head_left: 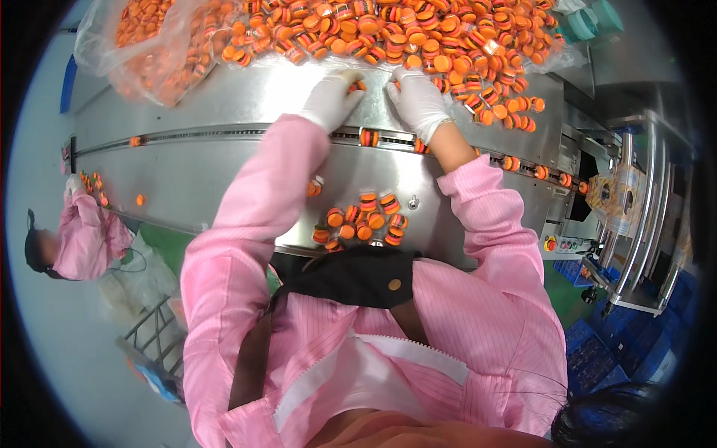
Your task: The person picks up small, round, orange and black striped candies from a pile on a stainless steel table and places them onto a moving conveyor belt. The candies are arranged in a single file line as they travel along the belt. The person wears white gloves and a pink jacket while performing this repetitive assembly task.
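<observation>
My left hand (328, 99), in a white glove, is closed on a small burger-shaped candy (358, 86), orange with dark and red layers, just in front of the big pile. Across a narrow gap of bare metal, my gloved right hand (420, 103) has its fingers curled at the pile's near edge. A speck of orange shows at its fingertips, but what they grip is mostly hidden. The heaped candies (351, 26) cover the far side of the metal table (239, 168). Beneath my wrists runs a narrow conveyor channel (246, 128), with one candy (369, 137) between my forearms.
Close to my body lies a small cluster of candies (364, 220). A clear plastic bag (149, 56) of candies slumps at the far left. The channel leads right to a machine with a film roll (616, 200). A co-worker in pink (86, 235) works at the left end.
</observation>
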Demonstrator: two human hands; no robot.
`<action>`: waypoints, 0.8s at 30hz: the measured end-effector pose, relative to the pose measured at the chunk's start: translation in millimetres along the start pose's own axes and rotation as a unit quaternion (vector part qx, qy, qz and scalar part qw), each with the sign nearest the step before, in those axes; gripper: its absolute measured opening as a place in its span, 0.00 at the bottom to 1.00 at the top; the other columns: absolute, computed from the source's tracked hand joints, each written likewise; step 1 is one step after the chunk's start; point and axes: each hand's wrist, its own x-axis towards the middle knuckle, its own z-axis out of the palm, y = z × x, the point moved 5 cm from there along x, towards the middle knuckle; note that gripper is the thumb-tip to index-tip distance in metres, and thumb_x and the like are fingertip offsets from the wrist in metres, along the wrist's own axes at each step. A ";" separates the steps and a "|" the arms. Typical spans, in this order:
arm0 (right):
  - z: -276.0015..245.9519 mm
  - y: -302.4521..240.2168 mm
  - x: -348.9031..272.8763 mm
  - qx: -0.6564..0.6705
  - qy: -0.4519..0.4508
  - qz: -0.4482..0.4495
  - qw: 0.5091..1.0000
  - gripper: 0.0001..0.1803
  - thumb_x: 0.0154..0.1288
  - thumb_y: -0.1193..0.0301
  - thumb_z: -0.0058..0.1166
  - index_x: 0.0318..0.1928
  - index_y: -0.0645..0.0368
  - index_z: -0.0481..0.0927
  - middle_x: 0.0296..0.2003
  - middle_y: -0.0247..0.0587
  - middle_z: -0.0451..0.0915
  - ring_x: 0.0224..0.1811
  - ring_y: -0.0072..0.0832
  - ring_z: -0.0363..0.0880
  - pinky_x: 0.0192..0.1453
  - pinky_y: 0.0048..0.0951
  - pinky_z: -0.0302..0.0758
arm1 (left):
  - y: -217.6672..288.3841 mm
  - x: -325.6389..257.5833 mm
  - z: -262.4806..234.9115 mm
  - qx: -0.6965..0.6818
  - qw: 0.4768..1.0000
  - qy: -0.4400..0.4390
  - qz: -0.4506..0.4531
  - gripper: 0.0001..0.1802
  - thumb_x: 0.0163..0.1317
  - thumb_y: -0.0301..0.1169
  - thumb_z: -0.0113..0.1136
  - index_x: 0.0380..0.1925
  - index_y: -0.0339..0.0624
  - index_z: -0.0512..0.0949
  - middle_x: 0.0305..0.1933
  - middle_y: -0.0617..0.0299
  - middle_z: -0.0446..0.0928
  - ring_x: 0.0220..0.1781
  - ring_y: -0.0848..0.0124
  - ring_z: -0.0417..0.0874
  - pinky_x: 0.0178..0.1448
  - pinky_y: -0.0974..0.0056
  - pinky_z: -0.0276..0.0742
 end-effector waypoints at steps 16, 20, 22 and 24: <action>6.2 -16.0 -66.4 0.034 -0.124 -0.012 0.992 0.14 0.58 0.62 0.58 0.39 0.59 0.78 0.41 0.53 0.75 0.43 0.48 0.79 0.48 0.44 0.77 | -20.4 -7.8 -45.3 0.095 0.995 0.011 0.007 0.33 0.50 0.43 0.71 0.54 0.38 0.74 0.52 0.47 0.75 0.51 0.53 0.79 0.55 0.56 0.76; -9.9 -18.3 -48.5 0.054 0.014 -0.033 0.998 0.15 0.58 0.64 0.59 0.43 0.58 0.76 0.42 0.53 0.75 0.43 0.48 0.80 0.47 0.43 0.78 | 12.0 29.1 -31.8 0.055 0.985 0.161 -0.021 0.30 0.53 0.47 0.68 0.50 0.41 0.74 0.54 0.48 0.72 0.53 0.53 0.79 0.56 0.55 0.76; -21.6 -29.6 -26.5 0.063 0.122 -0.083 0.987 0.16 0.59 0.65 0.59 0.45 0.57 0.75 0.43 0.54 0.75 0.42 0.47 0.80 0.45 0.42 0.79 | 13.3 42.4 -25.7 0.084 0.980 0.175 -0.041 0.30 0.53 0.48 0.68 0.50 0.41 0.73 0.54 0.48 0.72 0.52 0.53 0.79 0.53 0.54 0.77; -19.6 -43.2 -0.8 -0.003 0.081 -0.045 0.996 0.15 0.60 0.67 0.57 0.47 0.56 0.75 0.42 0.53 0.75 0.41 0.45 0.81 0.43 0.41 0.80 | 5.7 50.9 -20.8 0.121 0.975 0.173 -0.065 0.30 0.53 0.48 0.69 0.50 0.42 0.73 0.54 0.49 0.71 0.50 0.53 0.80 0.50 0.52 0.78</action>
